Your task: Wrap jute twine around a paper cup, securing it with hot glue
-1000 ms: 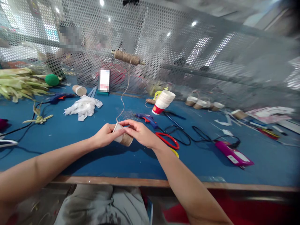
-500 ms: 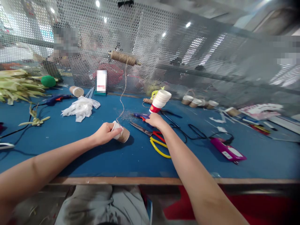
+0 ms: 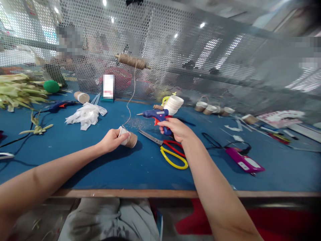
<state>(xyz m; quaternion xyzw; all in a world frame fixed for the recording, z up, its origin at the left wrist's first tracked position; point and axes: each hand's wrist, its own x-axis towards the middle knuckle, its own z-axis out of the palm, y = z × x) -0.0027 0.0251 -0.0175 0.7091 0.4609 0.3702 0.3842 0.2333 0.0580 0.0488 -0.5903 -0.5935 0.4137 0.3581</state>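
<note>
A grey perforated metal screen (image 3: pixel 160 43) stands along the far side of the blue-topped workbench (image 3: pixel 100 174) — its near edge a brown strip (image 3: pixel 125 193). Through the holes I see small white lights (image 3: pixel 202 25) and, far left, a bright patch (image 3: pixel 5 21) — too blurred to call a window.
</note>
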